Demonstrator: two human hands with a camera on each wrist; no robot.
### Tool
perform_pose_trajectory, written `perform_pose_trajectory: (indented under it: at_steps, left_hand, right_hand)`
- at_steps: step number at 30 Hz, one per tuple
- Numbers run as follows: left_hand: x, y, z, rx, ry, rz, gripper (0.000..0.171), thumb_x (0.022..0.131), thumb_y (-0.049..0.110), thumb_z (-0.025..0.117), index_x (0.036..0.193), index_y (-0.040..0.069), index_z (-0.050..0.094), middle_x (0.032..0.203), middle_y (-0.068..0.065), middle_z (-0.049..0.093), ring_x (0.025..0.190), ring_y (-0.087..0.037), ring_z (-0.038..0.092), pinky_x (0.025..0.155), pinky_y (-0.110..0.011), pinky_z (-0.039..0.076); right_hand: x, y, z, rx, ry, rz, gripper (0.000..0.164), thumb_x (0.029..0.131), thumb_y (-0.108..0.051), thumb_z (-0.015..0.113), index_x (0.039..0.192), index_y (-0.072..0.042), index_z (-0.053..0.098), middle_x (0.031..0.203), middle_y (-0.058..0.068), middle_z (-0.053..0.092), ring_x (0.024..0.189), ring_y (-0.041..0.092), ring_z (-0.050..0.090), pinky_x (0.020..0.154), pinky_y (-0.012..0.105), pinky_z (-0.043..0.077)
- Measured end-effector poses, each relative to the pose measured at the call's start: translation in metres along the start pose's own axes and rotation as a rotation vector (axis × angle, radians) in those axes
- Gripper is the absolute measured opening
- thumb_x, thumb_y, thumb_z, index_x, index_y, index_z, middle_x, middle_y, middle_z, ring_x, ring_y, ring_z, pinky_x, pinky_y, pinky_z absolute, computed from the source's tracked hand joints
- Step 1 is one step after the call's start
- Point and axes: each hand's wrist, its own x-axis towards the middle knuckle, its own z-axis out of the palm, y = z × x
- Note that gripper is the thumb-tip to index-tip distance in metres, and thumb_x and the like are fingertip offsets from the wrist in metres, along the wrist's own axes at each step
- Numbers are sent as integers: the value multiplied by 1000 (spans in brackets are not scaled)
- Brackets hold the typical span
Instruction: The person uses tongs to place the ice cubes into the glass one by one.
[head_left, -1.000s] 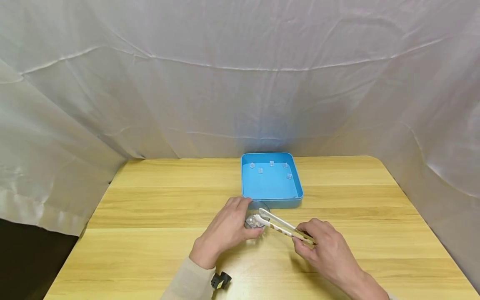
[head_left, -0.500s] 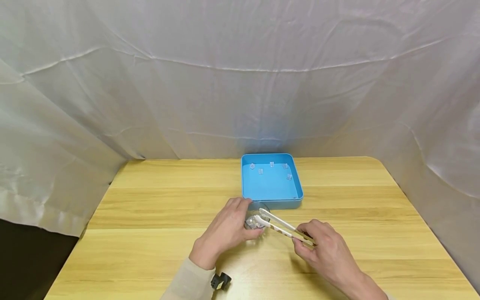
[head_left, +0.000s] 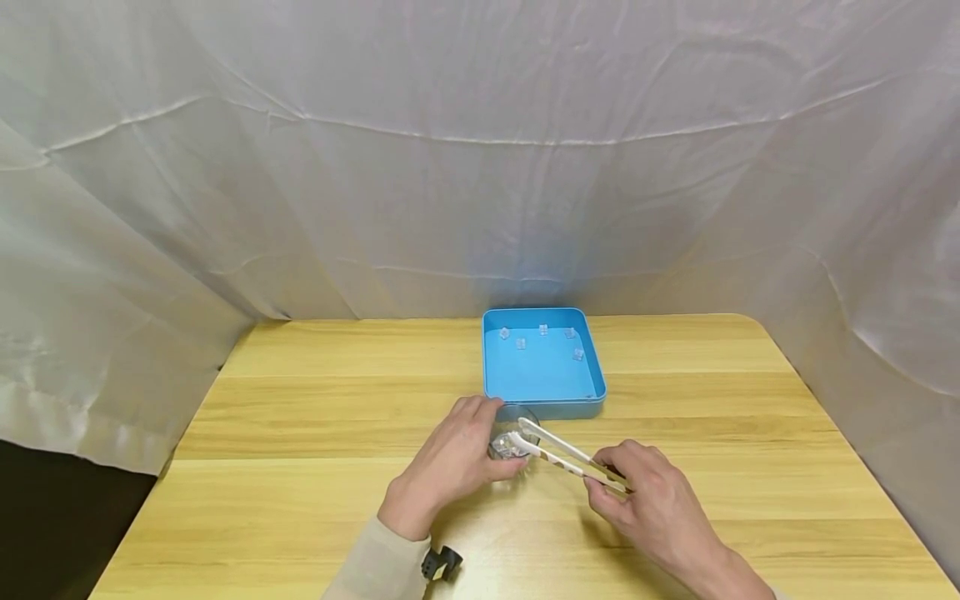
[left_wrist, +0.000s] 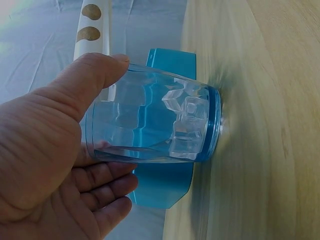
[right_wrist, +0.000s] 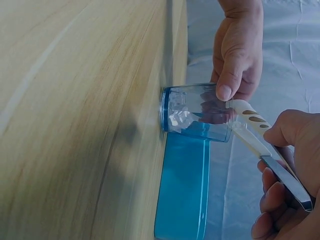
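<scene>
Curtain: pale grey creased cloth [head_left: 90,292], hung at both sides and behind the surface.
Surface: yellow wood-grain table [head_left: 300,500], rounded at its far right corner.
Sleeve: beige cloth cuff [head_left: 378,562] over the near edge; a small black device [head_left: 441,564] is noted beside it.
Left hand [head_left: 450,467]: clamped round the tumbler, thumb on the near side, fingers on the far side.
Tumbler: clear, smooth-walled vessel [left_wrist: 155,112], stood upright on the surface, just before the near left corner of the tray; contact with the tray cannot be confirmed.
Tumbler contents: small clear angular blocks [left_wrist: 189,122], gathered at the bottom.
Tray: square sky-blue container [head_left: 542,367], set by the far edge; five similar clear blocks [head_left: 521,343] are counted toward its far side.
Tongs: slim white pair with brown spots [head_left: 561,445], slanted down and leftward from the grip to the tumbler's mouth. Tips apart, nothing seen between them; entry past the rim cannot be confirmed. The tumbler's blocks are located below and left of the tips; the left hand is nearer to them.
Right hand [head_left: 656,500]: tongs pinched between thumb and fingers.
</scene>
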Motion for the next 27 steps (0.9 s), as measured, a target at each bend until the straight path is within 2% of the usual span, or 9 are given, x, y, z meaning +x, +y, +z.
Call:
perform_pose_trajectory:
  at_steps: [7,15,21,27]
  left_hand:
    - [0,1,0,0,1,-2,83,85,50,86,144,0,56,138,-14,64,131,-30,58,112,-42,52]
    - [0,1,-1,-9,-14,-13,83,86,50,85,145,1,55,139,-13,63,132,-29,57,112,-42,51]
    - [-1,1,-2,-22,-24,-23,84,87,51,85,147,1,54,141,-13,62,134,-29,56,113,-42,51]
    - [-1,1,-2,-30,-27,-31,83,87,50,85,146,2,54,141,-13,62,134,-29,55,113,-42,51]
  right_hand:
    - [0,0,0,1,13,3,23,72,-11,86,90,-13,72,81,-10,66,70,1,49,59,14,42]
    - [7,4,-2,0,77,-8,20,73,-11,80,91,-11,72,81,-11,64,69,1,45,57,15,42]
    - [16,10,-5,-51,82,38,21,74,-12,83,91,-9,72,79,-6,65,67,3,47,55,18,44]
    - [32,21,-8,-86,37,134,17,78,-10,85,91,-6,74,80,1,68,65,7,49,52,25,47]
